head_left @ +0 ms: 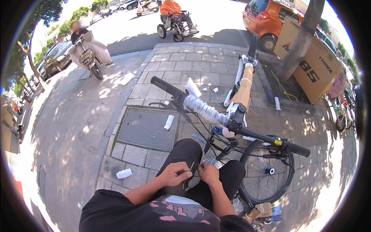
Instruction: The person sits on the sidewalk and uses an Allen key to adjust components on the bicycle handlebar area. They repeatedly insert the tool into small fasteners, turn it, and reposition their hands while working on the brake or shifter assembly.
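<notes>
My left hand (176,174) is closed above my left thigh, with a thin, light, rod-like piece (192,167) rising at its fingertips; its kind is too small to tell. Close beside it, my right hand (209,172) is curled in a pinch, and whatever it holds is hidden. In front of my knees stands a partly assembled bicycle. Its black handlebar (255,132) has clear wrap on the left half and cables hanging below. The white frame (243,87) is padded with brown cardboard. A loose front wheel (266,170) leans at the right of my knee.
White foam pieces (124,173) lie scattered on the paving around a dark metal cover (147,129). Large cardboard boxes (315,67) lean by a tree trunk (302,42). Small packages (262,210) sit beside my right hip. Beyond are a scooter rider (89,54) and a person in a wheelchair (176,19).
</notes>
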A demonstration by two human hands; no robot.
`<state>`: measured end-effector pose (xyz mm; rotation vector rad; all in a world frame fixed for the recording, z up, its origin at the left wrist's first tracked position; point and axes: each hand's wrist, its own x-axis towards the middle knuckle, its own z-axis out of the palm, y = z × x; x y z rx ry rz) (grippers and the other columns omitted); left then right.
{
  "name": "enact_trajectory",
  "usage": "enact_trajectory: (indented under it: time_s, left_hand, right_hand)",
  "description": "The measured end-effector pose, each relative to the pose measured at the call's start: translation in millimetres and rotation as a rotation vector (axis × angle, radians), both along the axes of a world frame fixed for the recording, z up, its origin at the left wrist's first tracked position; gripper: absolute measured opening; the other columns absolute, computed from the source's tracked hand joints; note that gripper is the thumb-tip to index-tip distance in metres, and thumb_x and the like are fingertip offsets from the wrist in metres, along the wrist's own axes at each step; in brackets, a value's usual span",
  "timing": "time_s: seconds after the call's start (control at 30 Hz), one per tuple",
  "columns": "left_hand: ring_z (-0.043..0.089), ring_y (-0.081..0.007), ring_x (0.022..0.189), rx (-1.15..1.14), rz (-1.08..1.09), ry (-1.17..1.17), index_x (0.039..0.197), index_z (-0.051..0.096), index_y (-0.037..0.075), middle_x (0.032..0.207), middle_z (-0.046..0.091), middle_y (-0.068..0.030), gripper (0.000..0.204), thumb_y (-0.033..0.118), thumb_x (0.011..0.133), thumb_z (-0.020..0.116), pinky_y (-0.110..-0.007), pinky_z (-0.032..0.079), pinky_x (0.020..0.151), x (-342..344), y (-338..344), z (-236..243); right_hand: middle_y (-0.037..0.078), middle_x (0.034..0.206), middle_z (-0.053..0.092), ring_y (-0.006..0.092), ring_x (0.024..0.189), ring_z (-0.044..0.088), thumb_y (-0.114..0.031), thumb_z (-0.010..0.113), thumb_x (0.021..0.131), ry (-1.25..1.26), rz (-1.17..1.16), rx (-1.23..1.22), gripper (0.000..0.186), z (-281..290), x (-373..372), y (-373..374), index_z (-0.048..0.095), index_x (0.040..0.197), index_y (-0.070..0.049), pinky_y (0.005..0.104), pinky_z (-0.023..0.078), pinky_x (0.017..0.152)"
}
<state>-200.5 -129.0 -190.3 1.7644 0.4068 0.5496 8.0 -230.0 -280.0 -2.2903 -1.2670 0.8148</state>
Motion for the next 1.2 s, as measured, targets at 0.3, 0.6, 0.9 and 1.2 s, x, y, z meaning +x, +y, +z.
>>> enact_trajectory:
  time_s: [0.3, 0.6, 0.9, 1.2]
  left_hand:
    - [0.062, -0.0105, 0.077, 0.014, -0.006, 0.009, 0.100, 0.075, 0.001, 0.089, 0.066, -0.0028, 0.018, 0.017, 0.109, 0.077, -0.029, 0.049, 0.069, -6, 7, -12]
    - [0.059, -0.0043, 0.078, -0.245, -0.007, 0.004, 0.101, 0.073, 0.004, 0.087, 0.063, 0.0031, 0.021, 0.021, 0.112, 0.075, -0.026, 0.047, 0.068, -13, 28, -48]
    - [0.058, -0.0035, 0.072, -0.308, 0.026, -0.079, 0.101, 0.072, 0.005, 0.086, 0.062, 0.0041, 0.021, 0.022, 0.112, 0.075, -0.025, 0.046, 0.064, -18, 31, -55]
    - [0.060, -0.0040, 0.069, -0.314, 0.048, -0.081, 0.102, 0.072, 0.005, 0.084, 0.064, 0.0035, 0.023, 0.025, 0.113, 0.074, -0.025, 0.049, 0.063, -15, 43, -59]
  right_hand:
    - [0.029, 0.099, 0.080, 0.0504, 0.101, 0.077, -0.048, 0.064, 0.107, -0.008, 0.027, -0.003, 0.048, -17, 1, 6, 0.082, 0.104, -0.004, 0.0580, 0.060, 0.092]
    - [0.024, 0.114, 0.082, 0.0453, 0.110, 0.078, -0.047, 0.064, 0.107, -0.040, 0.042, -0.084, 0.045, -40, 3, 16, 0.083, 0.119, -0.008, 0.0541, 0.060, 0.098]
    - [0.025, 0.123, 0.080, 0.0464, 0.117, 0.076, -0.045, 0.066, 0.104, -0.019, 0.171, -0.271, 0.045, -62, -21, 7, 0.082, 0.124, -0.008, 0.0568, 0.060, 0.102]
    - [0.023, 0.134, 0.079, 0.0434, 0.129, 0.074, -0.033, 0.065, 0.101, 0.018, 0.234, -0.411, 0.041, -90, -45, 17, 0.081, 0.132, -0.011, 0.0539, 0.059, 0.107]
